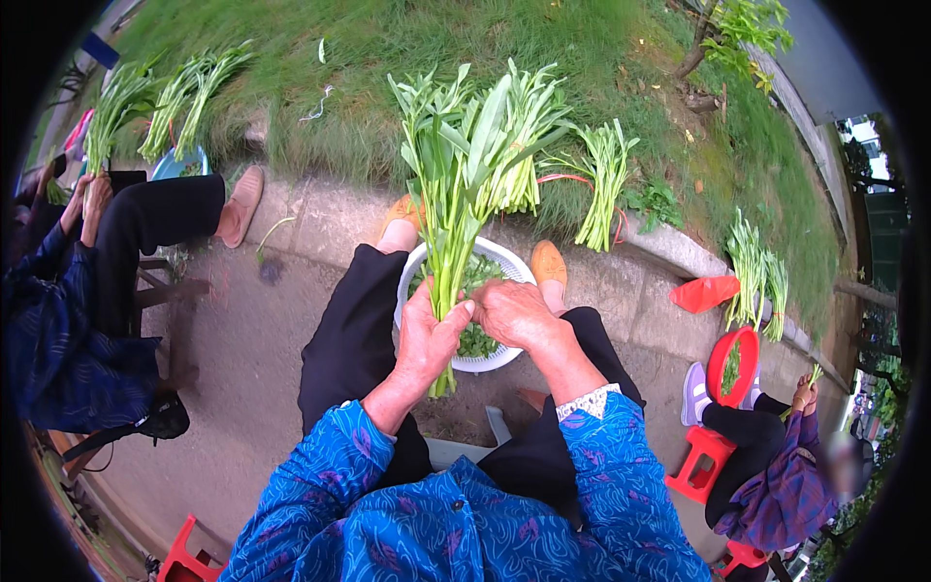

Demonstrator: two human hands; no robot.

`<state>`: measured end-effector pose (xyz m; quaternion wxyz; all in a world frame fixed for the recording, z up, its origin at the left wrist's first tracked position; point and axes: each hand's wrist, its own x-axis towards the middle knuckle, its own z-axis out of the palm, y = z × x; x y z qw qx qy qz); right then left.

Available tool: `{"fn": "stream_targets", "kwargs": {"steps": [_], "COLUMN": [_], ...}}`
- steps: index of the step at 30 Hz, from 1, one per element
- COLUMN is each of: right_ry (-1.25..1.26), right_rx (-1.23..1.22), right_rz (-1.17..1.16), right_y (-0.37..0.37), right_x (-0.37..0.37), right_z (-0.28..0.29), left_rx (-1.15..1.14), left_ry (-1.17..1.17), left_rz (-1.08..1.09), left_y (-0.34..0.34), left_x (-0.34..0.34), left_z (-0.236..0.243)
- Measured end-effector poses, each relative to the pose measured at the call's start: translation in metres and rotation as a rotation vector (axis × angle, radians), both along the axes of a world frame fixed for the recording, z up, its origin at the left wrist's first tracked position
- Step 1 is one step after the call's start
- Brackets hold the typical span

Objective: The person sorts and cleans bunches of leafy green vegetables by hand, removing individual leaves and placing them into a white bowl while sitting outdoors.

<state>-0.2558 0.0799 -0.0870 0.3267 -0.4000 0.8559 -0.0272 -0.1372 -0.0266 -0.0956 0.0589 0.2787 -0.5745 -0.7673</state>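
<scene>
My left hand (424, 335) is wrapped round the stems of a bunch of water spinach (448, 218), held upright with its long green leaves fanning out at the top and cut stem ends below my fist. Close against the stems, my right hand (519, 312) has its fingers curled in a pinch; what is between them is hidden. Beneath both hands a white plastic basket (482, 365) sits between my knees, with loose green leaves (477, 341) in it. Another bundle of water spinach (521, 175) lies on the grass edge just beyond.
Tied bundles (603, 189) lie along the stone curb (669, 242). A person (73, 330) at left holds greens near a blue basin (184, 163). At right, another person (776, 475) sits by a red basin (716, 367) and a red stool (700, 464).
</scene>
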Motion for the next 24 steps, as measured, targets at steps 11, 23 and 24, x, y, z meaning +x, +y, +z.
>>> {"fn": "stream_targets", "kwargs": {"steps": [11,23,24], "right_ry": [0.116,0.240,0.289], "right_rx": [-1.015,-1.168,-1.141], "right_rz": [-0.780,-0.546,-0.518], "right_y": [0.048,0.067,0.065], "right_x": [-0.094,-0.107,-0.104], "right_z": [0.032,0.069,0.072], "left_rx": [-0.334,-0.536,-0.541], "left_ry": [0.007,-0.003,-0.004], "left_rz": [-0.066,-0.231,-0.235], "left_y": [0.008,0.021,0.021], "left_x": [0.004,0.013,0.014], "left_z": [-0.002,-0.016,-0.018]}}
